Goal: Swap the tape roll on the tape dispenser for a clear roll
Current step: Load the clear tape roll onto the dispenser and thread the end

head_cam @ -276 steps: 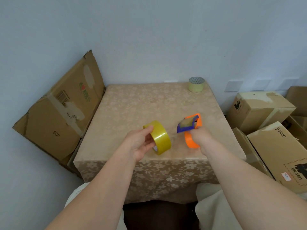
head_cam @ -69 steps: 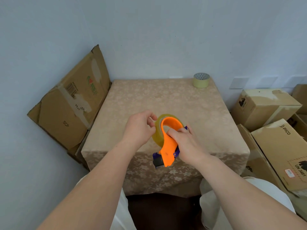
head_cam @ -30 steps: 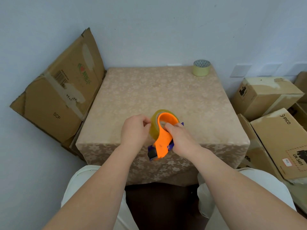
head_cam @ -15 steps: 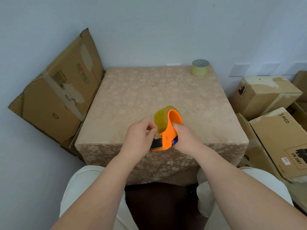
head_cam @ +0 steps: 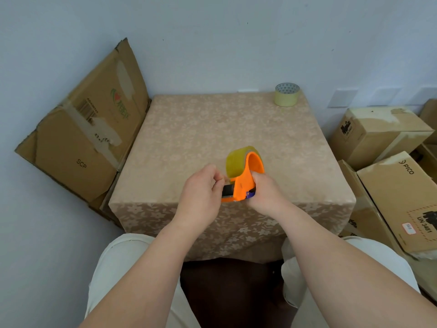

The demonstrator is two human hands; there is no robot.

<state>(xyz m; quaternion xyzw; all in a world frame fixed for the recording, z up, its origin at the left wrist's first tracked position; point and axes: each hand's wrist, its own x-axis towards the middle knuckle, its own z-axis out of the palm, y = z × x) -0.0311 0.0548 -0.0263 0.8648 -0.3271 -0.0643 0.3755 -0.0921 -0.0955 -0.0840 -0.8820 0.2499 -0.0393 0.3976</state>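
An orange tape dispenser (head_cam: 246,183) with a purple part is held above the near edge of the table (head_cam: 212,129). A clear yellowish tape roll (head_cam: 235,163) sits on its hub. My right hand (head_cam: 266,192) grips the dispenser's handle from the right. My left hand (head_cam: 203,197) is at the dispenser's front end, fingertips pinched at the tape end by the roller; the tape end itself is too small to see. A second, pale yellow tape roll (head_cam: 286,94) stands at the table's far right corner.
The table carries a beige flowered cloth. A flattened cardboard box (head_cam: 82,131) leans against the wall on the left. Several cardboard boxes (head_cam: 383,136) are stacked on the floor to the right. My knees (head_cam: 125,263) are just below the table edge.
Over nine seconds the yellowish roll went from my left hand onto the dispenser. In the last second the dispenser turned roll-up and my left fingers moved to its front end.
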